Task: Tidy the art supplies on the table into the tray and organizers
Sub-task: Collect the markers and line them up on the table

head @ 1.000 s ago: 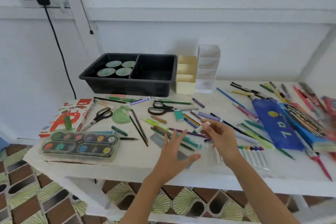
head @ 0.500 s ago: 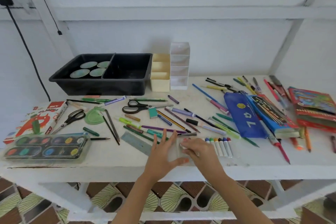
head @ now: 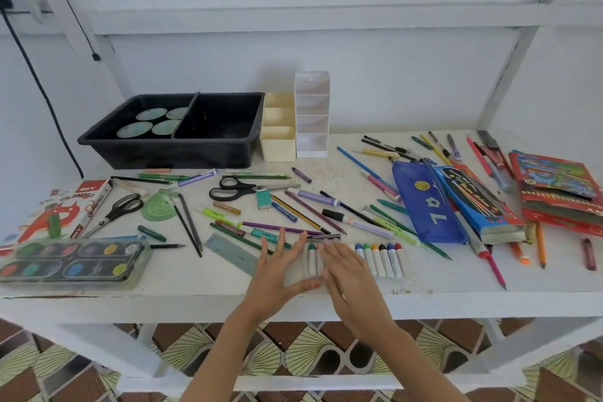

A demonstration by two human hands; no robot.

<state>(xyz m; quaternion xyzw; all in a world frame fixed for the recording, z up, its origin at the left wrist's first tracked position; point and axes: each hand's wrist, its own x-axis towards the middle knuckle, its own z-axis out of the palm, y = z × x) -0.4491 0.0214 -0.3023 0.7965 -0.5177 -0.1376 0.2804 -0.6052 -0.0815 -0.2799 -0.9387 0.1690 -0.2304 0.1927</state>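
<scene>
A clear pack of white markers with coloured caps (head: pixel 380 258) lies near the table's front edge. My right hand (head: pixel 347 271) lies flat over the pack's left part with straight fingers. My left hand (head: pixel 277 268) is spread beside it, thumb touching the pack's left end. Loose pens, pencils and crayons cover the table. A black two-part tray (head: pixel 208 153) stands at the back left, with round paint lids in its left half. A cream organizer (head: pixel 278 143) and a white tiered organizer (head: pixel 311 121) stand next to it.
A watercolour palette (head: pixel 70 263) and an oil pastel box (head: pixel 55 210) lie at the left. Two scissors (head: pixel 235 189) (head: pixel 117 210), a ruler (head: pixel 233 253), a blue pencil pouch (head: pixel 424 202) and red pencil boxes (head: pixel 558 196) lie around. The table's front edge is close to my hands.
My right hand came down from above the pens and now lies flat on the marker pack. My left hand stayed at the pack's left end. The view shifted to the right.
</scene>
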